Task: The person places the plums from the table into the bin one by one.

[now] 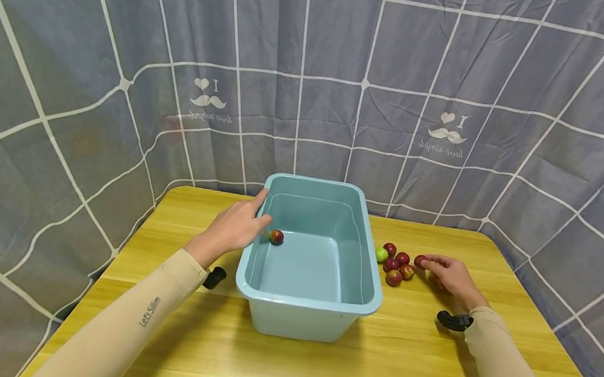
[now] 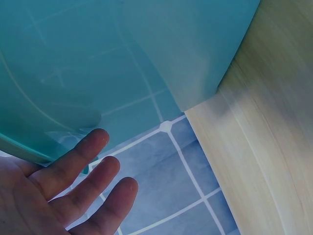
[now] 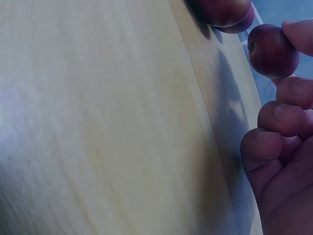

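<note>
A light blue plastic tub stands mid-table, with one reddish plum inside near its left wall. My left hand rests on the tub's left rim, index finger along it and thumb over the inner side. In the left wrist view, the other fingers extend loosely outside the tub. My right hand pinches a dark red plum between thumb and index finger, its remaining fingers curled. Beside it, right of the tub, lies a cluster of several red plums with one green fruit.
The yellow wood-grain table extends around the tub. A grey curtain with white grid lines hangs along the back and both sides. Each wrist wears a black device, such as the right wrist strap.
</note>
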`<state>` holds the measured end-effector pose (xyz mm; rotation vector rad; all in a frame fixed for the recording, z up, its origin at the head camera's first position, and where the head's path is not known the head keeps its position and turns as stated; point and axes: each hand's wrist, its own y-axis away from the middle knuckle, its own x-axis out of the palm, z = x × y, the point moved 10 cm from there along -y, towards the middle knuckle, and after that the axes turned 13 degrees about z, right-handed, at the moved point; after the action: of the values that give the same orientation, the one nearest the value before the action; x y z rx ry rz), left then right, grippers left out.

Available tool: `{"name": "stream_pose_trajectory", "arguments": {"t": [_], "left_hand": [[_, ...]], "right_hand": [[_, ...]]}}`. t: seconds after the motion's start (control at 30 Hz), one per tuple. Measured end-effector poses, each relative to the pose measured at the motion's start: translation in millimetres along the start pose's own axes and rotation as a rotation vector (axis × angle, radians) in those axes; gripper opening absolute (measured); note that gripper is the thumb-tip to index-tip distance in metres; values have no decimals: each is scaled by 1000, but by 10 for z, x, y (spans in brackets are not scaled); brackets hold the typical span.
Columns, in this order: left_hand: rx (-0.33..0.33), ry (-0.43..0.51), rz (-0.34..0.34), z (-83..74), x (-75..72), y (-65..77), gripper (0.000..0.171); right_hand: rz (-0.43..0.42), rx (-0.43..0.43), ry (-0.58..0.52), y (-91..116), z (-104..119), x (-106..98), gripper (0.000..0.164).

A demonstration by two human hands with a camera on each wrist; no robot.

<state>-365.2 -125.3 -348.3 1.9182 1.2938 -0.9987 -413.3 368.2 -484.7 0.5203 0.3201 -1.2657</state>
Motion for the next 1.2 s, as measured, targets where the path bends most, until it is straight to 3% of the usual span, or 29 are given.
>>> {"name": "stream_pose_trajectory", "arguments": {"t": [0.63,1.2], "left_hand": [[-4,-8,-2,-4,-8,6,74],[3,-16,-5,-7,-14,15,74]], "right_hand": [[-3,-67,72,105,219,-151,56],[21,-96,124,214,665,-189,56]]}}
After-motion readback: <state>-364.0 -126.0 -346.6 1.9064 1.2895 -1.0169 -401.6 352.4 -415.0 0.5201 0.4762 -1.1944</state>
